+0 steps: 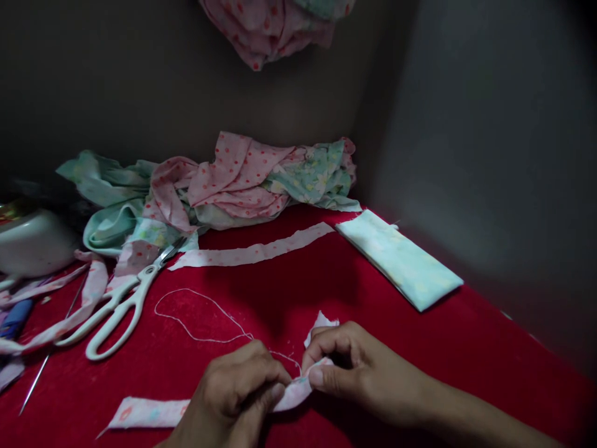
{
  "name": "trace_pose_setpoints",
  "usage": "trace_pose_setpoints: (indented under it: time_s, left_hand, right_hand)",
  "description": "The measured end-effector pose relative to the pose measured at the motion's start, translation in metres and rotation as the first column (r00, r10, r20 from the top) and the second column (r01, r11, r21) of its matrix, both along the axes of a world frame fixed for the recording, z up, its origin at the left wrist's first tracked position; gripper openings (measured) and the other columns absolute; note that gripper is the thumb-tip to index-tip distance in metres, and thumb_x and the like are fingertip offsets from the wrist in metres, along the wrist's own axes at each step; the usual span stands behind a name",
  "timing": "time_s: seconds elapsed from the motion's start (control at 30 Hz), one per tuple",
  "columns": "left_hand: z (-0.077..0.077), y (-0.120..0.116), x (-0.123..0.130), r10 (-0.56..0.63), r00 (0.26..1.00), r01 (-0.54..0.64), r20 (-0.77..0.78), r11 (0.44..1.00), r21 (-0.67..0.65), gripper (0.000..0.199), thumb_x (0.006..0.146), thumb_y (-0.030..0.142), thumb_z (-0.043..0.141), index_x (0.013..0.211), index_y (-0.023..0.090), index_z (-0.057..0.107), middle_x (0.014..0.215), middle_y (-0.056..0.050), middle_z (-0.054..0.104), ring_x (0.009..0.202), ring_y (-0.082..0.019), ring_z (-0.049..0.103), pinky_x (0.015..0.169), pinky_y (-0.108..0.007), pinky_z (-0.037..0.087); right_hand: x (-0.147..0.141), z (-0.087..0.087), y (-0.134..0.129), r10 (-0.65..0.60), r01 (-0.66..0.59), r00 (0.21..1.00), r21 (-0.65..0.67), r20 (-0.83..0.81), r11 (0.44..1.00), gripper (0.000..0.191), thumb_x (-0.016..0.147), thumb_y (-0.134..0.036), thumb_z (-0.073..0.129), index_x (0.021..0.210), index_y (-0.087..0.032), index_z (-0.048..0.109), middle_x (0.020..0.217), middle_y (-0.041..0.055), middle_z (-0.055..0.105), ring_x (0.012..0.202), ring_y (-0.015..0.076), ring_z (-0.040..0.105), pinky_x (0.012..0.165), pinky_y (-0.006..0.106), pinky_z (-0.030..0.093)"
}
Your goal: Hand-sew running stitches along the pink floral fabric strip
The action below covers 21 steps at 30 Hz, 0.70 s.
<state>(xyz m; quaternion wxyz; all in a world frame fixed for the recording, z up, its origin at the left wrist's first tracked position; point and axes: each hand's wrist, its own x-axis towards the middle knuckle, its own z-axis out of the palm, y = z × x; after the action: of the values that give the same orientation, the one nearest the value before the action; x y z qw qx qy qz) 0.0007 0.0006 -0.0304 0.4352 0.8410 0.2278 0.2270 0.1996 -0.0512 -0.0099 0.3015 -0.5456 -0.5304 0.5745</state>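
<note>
Both hands pinch one narrow fabric strip (295, 394), pale with a pink and blue print, low in the view. My left hand (237, 389) is closed on it, and the strip's loose end runs out to the left. Fingers and thumb of my right hand (357, 370) press the strip a little further right, where a small end of cloth sticks up behind them. White thread (200, 340) loops on the red cloth and runs to the strip between the hands. Whether a needle is in the fingers is hidden.
White-handled scissors (140, 280) lie at left, near a thin metal rod (44, 373) and a white pot (35, 242). Crumpled pink and green fabric (242, 174) is heaped behind. A dotted strip (256, 252) and folded pale-green cloth (401, 258) lie on the red surface (466, 361).
</note>
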Motion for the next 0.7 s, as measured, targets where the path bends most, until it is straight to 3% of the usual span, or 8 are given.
trace_pose_setpoints:
  time_s: [0.5, 0.7]
  left_hand:
    - [0.003, -0.001, 0.002, 0.055, 0.998, -0.051, 0.01, 0.979, -0.199, 0.021, 0.082, 0.017, 0.051, 0.07, 0.018, 0.068, 0.065, -0.002, 0.059, 0.061, -0.013, 0.055, 0.055, -0.021, 0.04]
    - [0.003, -0.007, 0.007, 0.266, 0.964, -0.237, -0.009, 0.843, -0.482, 0.011, 0.074, 0.015, 0.061, 0.064, 0.017, 0.062, 0.056, 0.004, 0.052, 0.053, -0.01, 0.048, 0.048, -0.018, 0.037]
  right_hand:
    - [-0.005, -0.004, 0.0, 0.007, -0.007, 0.989, 0.002, -0.145, 1.0, 0.021, 0.072, -0.026, 0.059, 0.078, -0.009, 0.071, 0.067, 0.0026, 0.054, 0.064, 0.014, 0.044, 0.059, 0.026, 0.033]
    - [-0.012, -0.002, 0.0, -0.071, 0.073, 0.993, 0.02, -0.097, 0.997, 0.017, 0.067, -0.022, 0.061, 0.072, -0.01, 0.071, 0.066, 0.0028, 0.056, 0.064, 0.0145, 0.048, 0.061, 0.026, 0.036]
